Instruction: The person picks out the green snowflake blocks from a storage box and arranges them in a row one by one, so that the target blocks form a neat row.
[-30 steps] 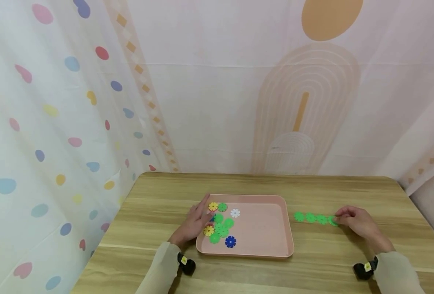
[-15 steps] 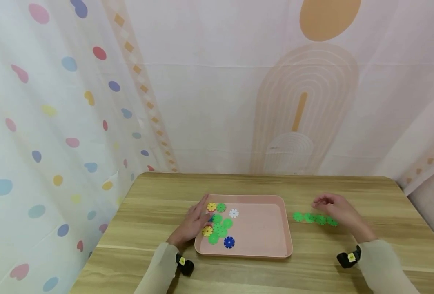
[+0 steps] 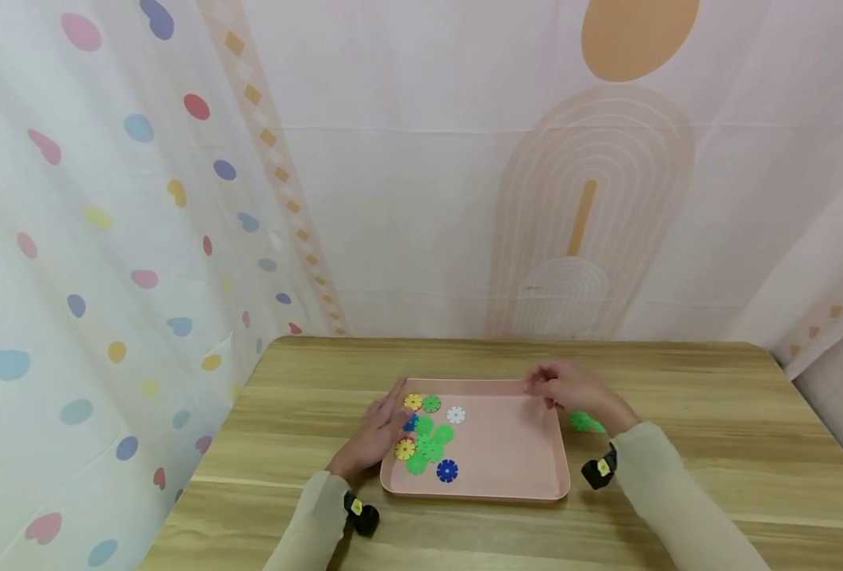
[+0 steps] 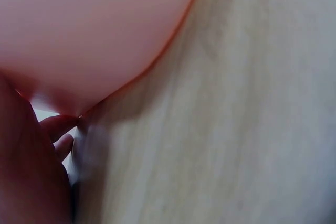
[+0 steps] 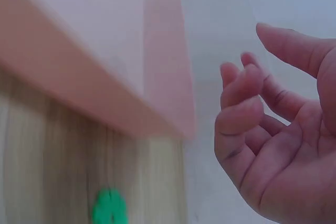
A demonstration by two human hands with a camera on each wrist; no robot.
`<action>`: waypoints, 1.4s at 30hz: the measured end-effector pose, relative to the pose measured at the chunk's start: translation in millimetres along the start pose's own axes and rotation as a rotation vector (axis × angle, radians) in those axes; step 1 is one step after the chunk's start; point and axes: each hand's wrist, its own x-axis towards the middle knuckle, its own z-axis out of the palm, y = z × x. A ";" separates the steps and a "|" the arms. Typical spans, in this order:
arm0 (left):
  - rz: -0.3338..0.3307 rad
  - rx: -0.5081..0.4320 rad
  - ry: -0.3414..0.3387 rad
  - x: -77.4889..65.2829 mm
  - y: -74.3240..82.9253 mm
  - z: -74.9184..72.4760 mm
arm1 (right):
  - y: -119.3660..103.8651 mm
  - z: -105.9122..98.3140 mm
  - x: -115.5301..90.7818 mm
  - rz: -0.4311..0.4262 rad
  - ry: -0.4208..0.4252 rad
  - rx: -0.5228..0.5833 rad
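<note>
My left hand [image 3: 371,436] holds the left side of the pink tray [image 3: 521,498], its thumb over the rim and its fingers along the outside. In the left wrist view, fingertips [image 4: 59,125] show at the tray's edge. My right hand [image 3: 571,390] hovers over the tray's back right corner; the right wrist view shows its loosely curled fingers [image 5: 241,116] holding nothing. Toothed plastic discs lie at the tray's left: several green discs [image 3: 428,446], yellow ones [image 3: 405,449], a dark blue one [image 3: 447,471] and a white one [image 3: 456,415].
Right of the tray, a row of green discs [image 3: 584,422] lies on the wooden table [image 3: 714,444], mostly hidden behind my right forearm. A patterned curtain [image 3: 421,198] hangs behind the table and along its left side.
My right hand has left the right end of the green disc row and moved left over it to the tray's back right corner. My left hand has stayed at the tray.
</note>
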 end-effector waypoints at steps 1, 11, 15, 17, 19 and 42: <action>0.000 -0.003 -0.002 0.1 0.0 0.0 | -1.8 4.3 3.6 -0.009 -0.018 -0.001; 0.007 -0.003 0.004 1.2 0.4 -1.2 | -18.9 49.4 34.1 0.003 -0.161 -0.055; 0.004 -0.010 0.006 1.2 0.4 -1.1 | -23.2 66.5 42.7 0.025 -0.235 -0.037; -0.007 -0.019 0.001 1.0 0.5 -1.5 | -25.5 74.3 45.5 0.042 -0.261 -0.032; -0.011 -0.027 0.000 0.6 0.7 -1.9 | -27.5 81.3 48.2 0.047 -0.272 -0.037; -0.008 -0.016 -0.002 -0.5 -2.0 -1.4 | -14.1 116.6 62.9 -0.033 -0.224 -0.138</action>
